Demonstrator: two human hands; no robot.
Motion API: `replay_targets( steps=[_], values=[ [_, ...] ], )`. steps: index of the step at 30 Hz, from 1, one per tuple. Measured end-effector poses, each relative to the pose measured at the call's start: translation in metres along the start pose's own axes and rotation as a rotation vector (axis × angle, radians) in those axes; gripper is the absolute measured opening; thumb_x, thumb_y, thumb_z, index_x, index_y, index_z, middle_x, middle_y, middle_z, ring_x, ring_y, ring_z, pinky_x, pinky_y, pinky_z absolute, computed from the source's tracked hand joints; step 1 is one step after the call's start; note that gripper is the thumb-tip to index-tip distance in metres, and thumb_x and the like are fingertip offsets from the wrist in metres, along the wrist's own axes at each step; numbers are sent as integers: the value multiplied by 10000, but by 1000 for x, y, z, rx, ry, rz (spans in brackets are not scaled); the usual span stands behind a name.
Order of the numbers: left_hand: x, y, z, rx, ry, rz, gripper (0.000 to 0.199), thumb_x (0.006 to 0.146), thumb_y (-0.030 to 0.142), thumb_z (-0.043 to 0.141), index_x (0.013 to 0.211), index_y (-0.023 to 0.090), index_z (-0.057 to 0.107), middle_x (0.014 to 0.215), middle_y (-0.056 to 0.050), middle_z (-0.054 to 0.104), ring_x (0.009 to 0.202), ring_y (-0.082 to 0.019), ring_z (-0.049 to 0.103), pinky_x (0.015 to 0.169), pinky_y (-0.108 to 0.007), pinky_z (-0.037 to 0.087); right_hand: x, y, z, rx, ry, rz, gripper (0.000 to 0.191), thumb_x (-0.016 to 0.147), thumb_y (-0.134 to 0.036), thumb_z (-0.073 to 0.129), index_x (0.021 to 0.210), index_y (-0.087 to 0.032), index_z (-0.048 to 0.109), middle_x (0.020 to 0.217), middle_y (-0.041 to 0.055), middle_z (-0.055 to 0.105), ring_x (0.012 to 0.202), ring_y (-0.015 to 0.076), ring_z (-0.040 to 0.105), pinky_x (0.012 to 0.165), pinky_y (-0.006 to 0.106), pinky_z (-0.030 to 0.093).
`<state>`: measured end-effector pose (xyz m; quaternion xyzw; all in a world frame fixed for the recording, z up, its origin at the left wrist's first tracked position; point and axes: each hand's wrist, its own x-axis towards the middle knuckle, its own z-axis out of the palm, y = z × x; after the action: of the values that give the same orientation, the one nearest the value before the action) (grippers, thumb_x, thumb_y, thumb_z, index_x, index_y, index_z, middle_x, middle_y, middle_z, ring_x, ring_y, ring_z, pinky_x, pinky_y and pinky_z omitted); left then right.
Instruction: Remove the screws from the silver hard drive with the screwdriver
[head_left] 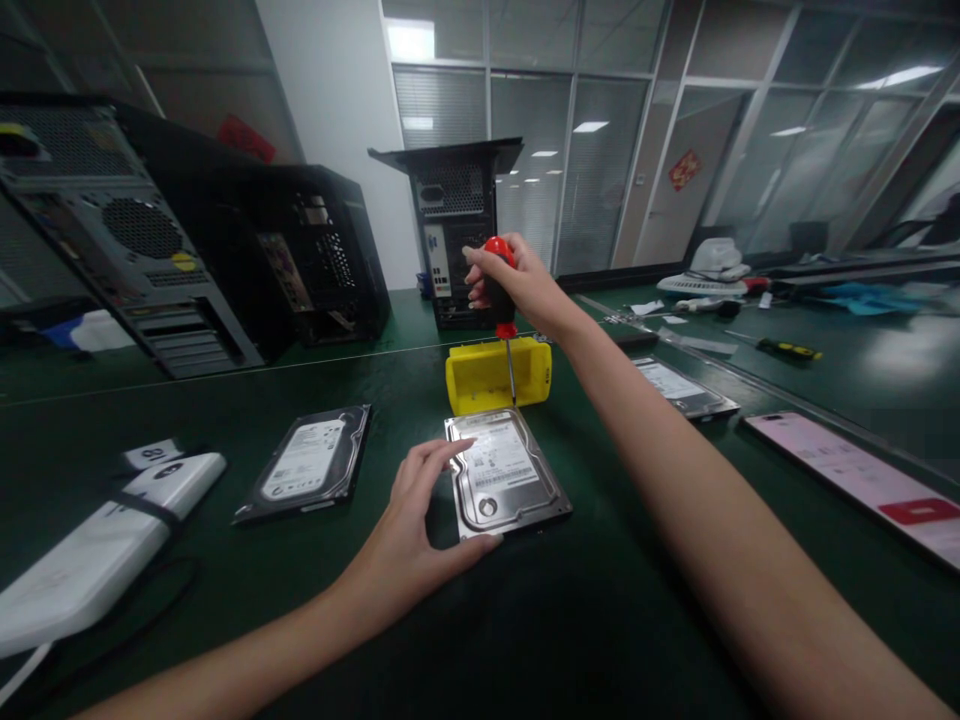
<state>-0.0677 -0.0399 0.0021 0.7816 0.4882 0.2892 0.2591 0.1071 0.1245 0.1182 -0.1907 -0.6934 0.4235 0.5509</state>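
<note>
A silver hard drive (506,480) with a white label lies flat on the green table in front of me. My left hand (431,495) braces its left side, fingers on the label edge and thumb along the near edge. Above the far end, my right hand (510,275) is wrapped round the handle of a red and black screwdriver (511,365). Its shaft points down, and the tip reaches the drive's far edge; exact contact with a screw is too small to tell. Right behind the drive, a yellow plastic bin (499,372) rests with its opening towards me.
Another hard drive (309,460) lies left, beside a white power-bank-like box (112,550) with a black strap. To the right are a third drive (682,388), a pink phone-shaped panel (855,475) and a yellow-black screwdriver (787,348). Computer cases (187,230) stand behind.
</note>
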Motion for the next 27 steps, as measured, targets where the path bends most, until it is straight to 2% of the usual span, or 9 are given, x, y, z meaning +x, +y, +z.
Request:
replay_targets(
  steps=[8,14,23,27],
  values=[
    [-1,0,1,10,11,13,680,747,397,680,1324,335,324,1355,-50,302,1253,-282,362,1086,-486,294,2,5,-6,-61,1,-68,319,798,-443,604,903,-218,403,691,-40,448,554,77,465,549,254,500],
    [0,2,0,10,12,-2,674,742,398,680,1317,330,337,1348,-53,316,1252,-287,367,1085,-490,297,2,-2,-3,-55,-36,52,388,885,-574,357,909,-194,430,688,-32,422,544,68,461,565,253,477],
    [0,0,0,11,9,-4,680,745,413,674,1325,327,331,1361,-57,309,1258,-289,363,1083,-493,300,6,6,-4,-36,11,-13,452,827,-650,407,864,-199,430,679,-28,429,526,73,456,525,243,464],
    [-1,1,0,9,11,6,677,744,400,679,1325,324,338,1357,-62,319,1265,-297,357,1084,-507,292,4,4,-3,-23,-14,-9,429,826,-636,431,868,-209,432,679,-28,429,536,77,459,520,238,455]
  ],
)
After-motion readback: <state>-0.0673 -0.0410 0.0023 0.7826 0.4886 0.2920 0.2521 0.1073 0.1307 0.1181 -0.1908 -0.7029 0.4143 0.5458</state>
